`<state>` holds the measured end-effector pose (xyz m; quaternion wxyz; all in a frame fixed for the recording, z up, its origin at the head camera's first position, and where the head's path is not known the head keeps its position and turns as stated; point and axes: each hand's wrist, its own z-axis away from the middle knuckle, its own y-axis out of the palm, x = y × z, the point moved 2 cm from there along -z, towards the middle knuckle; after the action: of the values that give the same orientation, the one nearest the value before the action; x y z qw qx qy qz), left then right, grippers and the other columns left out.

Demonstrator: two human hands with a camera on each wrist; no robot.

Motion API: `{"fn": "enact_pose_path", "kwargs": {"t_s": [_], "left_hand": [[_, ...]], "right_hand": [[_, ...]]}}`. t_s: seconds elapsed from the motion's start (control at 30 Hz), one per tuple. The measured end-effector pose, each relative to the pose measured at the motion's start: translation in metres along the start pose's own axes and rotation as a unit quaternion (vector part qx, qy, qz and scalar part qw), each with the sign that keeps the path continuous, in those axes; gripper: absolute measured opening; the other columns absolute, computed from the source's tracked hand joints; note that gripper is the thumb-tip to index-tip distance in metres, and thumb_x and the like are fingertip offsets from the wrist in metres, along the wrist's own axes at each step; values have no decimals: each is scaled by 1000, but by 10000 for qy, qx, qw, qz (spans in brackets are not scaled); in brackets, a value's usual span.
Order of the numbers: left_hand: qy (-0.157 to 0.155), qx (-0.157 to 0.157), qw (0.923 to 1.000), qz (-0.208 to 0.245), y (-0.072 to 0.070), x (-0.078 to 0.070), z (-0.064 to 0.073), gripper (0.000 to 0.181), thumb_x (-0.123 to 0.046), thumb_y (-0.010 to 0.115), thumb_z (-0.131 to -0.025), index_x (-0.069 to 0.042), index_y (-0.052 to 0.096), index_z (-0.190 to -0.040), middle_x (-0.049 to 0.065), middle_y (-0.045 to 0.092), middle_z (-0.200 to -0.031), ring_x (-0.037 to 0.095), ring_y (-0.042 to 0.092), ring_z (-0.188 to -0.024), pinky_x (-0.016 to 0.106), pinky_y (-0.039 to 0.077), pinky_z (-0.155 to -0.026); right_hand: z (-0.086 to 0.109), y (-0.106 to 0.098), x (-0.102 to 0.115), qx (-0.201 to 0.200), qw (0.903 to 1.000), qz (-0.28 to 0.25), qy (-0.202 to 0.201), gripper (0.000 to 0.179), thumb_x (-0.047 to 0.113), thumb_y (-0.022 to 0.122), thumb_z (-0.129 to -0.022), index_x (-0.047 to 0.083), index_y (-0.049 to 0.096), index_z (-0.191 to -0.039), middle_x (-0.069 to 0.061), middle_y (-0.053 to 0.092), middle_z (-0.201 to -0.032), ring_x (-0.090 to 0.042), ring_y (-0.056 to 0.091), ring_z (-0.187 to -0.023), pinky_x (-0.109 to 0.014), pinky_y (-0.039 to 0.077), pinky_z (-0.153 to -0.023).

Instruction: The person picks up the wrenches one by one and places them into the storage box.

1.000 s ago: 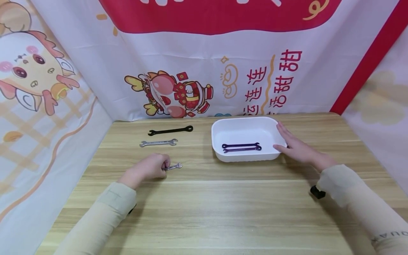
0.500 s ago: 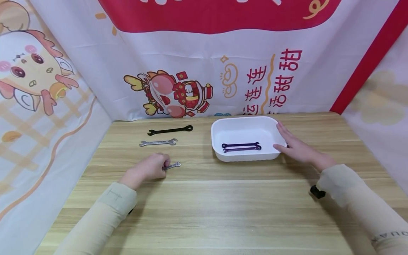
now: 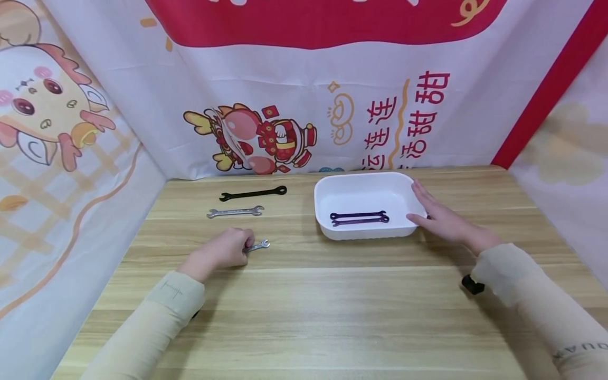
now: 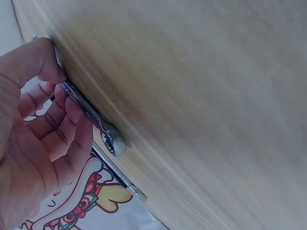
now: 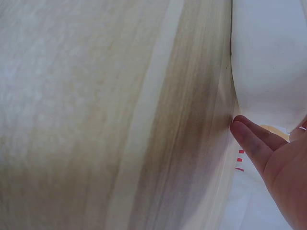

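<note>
My left hand pinches a small silver combination wrench low over the table, thumb against fingers. In the left wrist view the wrench's ring end points away from the fingers; the fist covers part of the handle. Behind that hand lie a silver double open-end wrench and, farther back, a black combination wrench. My right hand rests against the right side of a white plastic bin, fingers straight, thumb at the rim. Two dark purple wrenches lie side by side inside the bin.
The wood-grain table ends at a printed cloth backdrop behind the bin. More cloth hangs along the left and right sides. A black device sits under the right cuff.
The free end of the silver wrench has shifted slightly toward my left hand. Both hands and the bin stay practically in place; the head view tilts a little.
</note>
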<state>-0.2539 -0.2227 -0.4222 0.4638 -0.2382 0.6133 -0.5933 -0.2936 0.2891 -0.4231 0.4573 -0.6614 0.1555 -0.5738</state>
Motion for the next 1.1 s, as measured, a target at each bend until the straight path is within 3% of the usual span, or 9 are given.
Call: {"fn": "enact_pose_path", "kwargs": {"t_s": [0.37, 0.73, 0.9, 1.1], "left_hand": [[103, 12, 9999, -36, -1, 0, 0, 25, 8, 67, -68, -11, 54, -80, -1, 48, -74, 17, 46, -70, 32, 41, -62], [-208, 397, 9966, 691, -6, 5, 0, 20, 4, 70, -72, -8, 59, -83, 3, 53, -77, 17, 48, -72, 32, 42, -65], [-392, 498, 9953, 728, -6, 5, 0, 17, 1, 70, -75, -9, 59, -84, 0, 53, -76, 16, 49, -70, 32, 43, -65], [-325, 445, 9961, 682, -6, 7, 0, 18, 1, 71, -75, -10, 58, -84, 0, 52, -74, 16, 48, -68, 31, 42, -64]], "right_hand": [[0, -1, 0, -29, 10000, 74, -59, 89, 35, 55, -106, 10, -8, -163, -8, -17, -169, -41, -6, -154, -61, 6, -120], [0, 0, -2, -31, 10000, 48, 29, 88, 36, 54, -106, 13, -8, -164, -5, -17, -169, -39, -7, -154, -63, 6, -120], [1, 0, -1, -16, 10000, 73, -29, 89, 35, 55, -106, 11, -9, -163, -7, -18, -168, -41, -7, -154, -62, 6, -120], [0, 0, -1, -29, 9999, 63, -115, 89, 34, 55, -106, 8, -8, -163, -10, -18, -168, -41, -7, -153, -61, 5, -120]]}}
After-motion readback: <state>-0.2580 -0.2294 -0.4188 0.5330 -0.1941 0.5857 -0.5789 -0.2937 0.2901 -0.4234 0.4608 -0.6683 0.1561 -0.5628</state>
